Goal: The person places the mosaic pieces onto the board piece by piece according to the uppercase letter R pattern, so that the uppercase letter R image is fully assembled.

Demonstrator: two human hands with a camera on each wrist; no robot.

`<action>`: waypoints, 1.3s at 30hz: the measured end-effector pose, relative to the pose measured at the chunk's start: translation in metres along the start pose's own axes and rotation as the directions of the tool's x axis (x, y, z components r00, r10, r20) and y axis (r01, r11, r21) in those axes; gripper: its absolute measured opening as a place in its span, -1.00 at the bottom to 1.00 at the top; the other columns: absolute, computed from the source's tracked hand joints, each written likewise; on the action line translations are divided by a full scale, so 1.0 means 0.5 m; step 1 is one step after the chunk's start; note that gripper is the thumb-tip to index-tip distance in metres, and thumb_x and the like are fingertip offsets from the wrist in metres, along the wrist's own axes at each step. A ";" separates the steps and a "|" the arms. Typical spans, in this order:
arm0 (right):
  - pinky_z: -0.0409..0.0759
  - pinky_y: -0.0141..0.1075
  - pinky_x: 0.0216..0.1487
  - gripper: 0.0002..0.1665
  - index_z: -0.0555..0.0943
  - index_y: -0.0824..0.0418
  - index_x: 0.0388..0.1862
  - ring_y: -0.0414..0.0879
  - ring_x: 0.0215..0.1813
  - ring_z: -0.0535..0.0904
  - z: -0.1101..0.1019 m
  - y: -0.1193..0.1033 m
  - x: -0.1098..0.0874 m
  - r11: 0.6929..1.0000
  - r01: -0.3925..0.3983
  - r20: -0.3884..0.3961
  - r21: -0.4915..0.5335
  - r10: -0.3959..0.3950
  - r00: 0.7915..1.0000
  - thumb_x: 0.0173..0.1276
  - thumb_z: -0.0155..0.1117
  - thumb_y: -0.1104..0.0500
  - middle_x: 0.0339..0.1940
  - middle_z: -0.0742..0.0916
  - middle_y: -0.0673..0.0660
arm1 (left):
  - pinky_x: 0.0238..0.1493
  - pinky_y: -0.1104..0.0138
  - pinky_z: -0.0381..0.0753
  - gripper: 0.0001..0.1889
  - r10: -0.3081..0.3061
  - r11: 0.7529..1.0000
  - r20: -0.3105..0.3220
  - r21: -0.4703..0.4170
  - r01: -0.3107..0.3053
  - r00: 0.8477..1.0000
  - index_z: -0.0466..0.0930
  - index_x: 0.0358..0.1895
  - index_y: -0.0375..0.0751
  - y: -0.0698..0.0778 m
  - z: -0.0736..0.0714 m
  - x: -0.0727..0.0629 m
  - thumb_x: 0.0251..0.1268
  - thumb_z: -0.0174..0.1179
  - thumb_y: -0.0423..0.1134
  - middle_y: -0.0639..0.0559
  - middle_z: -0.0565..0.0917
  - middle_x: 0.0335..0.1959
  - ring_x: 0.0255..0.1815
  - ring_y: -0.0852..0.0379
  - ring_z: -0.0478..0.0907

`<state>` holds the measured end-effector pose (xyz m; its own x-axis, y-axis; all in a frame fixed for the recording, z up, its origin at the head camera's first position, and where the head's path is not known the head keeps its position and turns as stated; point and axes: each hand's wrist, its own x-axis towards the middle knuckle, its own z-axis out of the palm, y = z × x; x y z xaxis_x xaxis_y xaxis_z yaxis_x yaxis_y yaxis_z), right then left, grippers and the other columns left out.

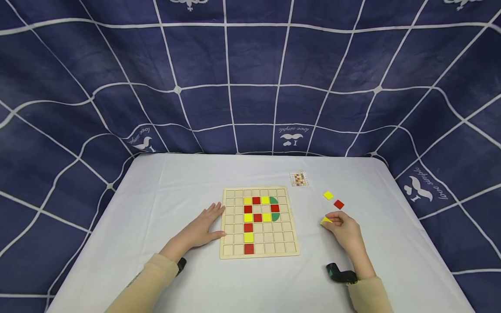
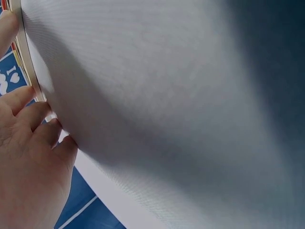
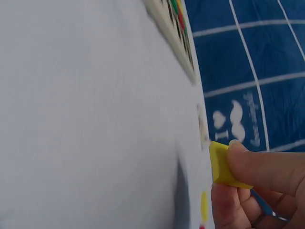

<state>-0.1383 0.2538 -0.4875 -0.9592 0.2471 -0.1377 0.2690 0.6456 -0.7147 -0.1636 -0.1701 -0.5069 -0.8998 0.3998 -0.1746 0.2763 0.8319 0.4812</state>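
Note:
A wooden grid board [image 1: 279,248] lies on the table, with red, yellow and green tiles set in several cells in the shape of a P. My left hand [image 1: 200,227] rests at the board's left edge, thumb and fingertips touching the rim and fingers fairly straight. To the right of the board, my right hand [image 1: 346,230] pinches a yellow tile [image 3: 220,164] between thumb and fingers, above the cloth. Beyond that hand lie a loose yellow tile [image 1: 328,195] and a red tile [image 1: 339,204].
A small printed pattern card [image 1: 299,178] lies behind the board's right corner. White cloth [image 1: 188,174] covers the table. Blue curtains [image 1: 250,104] with white lines hang behind it and at both sides. A black wrist strap piece [image 1: 341,274] sits beside the right wrist.

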 end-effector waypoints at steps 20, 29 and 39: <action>0.53 -0.49 -0.39 -0.82 0.67 0.13 -0.33 -0.22 -0.41 0.54 0.190 -0.163 -0.044 0.971 0.205 0.182 0.126 -0.226 0.957 0.13 0.53 0.23 -0.46 0.69 -0.04 | 0.61 -0.02 -0.02 -0.09 0.004 1.000 0.001 -0.009 -0.004 1.000 0.11 0.54 -0.25 -0.003 -0.004 -0.002 0.23 0.33 0.06 -0.20 0.08 0.59 0.63 -0.16 -0.07; 0.58 -0.47 -0.34 -0.85 0.68 0.14 -0.32 -0.22 -0.40 0.56 0.230 -0.186 -0.039 0.958 0.257 0.234 0.127 -0.281 0.931 0.16 0.50 0.23 -0.44 0.70 -0.03 | 0.60 -0.04 -0.01 -0.08 0.008 1.000 0.003 -0.005 -0.008 1.000 0.12 0.54 -0.25 -0.001 -0.006 -0.002 0.21 0.33 0.08 -0.21 0.09 0.58 0.62 -0.17 -0.06; 0.56 -0.49 -0.39 -0.92 0.70 0.15 -0.35 -0.23 -0.44 0.52 0.245 -0.192 -0.034 0.942 0.328 0.262 0.075 -0.336 0.905 0.21 0.46 0.27 -0.48 0.68 -0.03 | 0.62 -0.02 -0.05 -0.10 0.012 1.000 0.012 -0.018 -0.012 1.000 0.10 0.54 -0.24 -0.004 -0.004 0.000 0.25 0.32 0.06 -0.18 0.07 0.59 0.63 -0.15 -0.09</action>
<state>-0.1584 0.0990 -0.5007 -0.9810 -0.1827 -0.0647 -0.0676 0.6352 -0.7694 -0.1647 -0.1723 -0.5062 -0.8923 0.4144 -0.1793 0.2807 0.8201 0.4986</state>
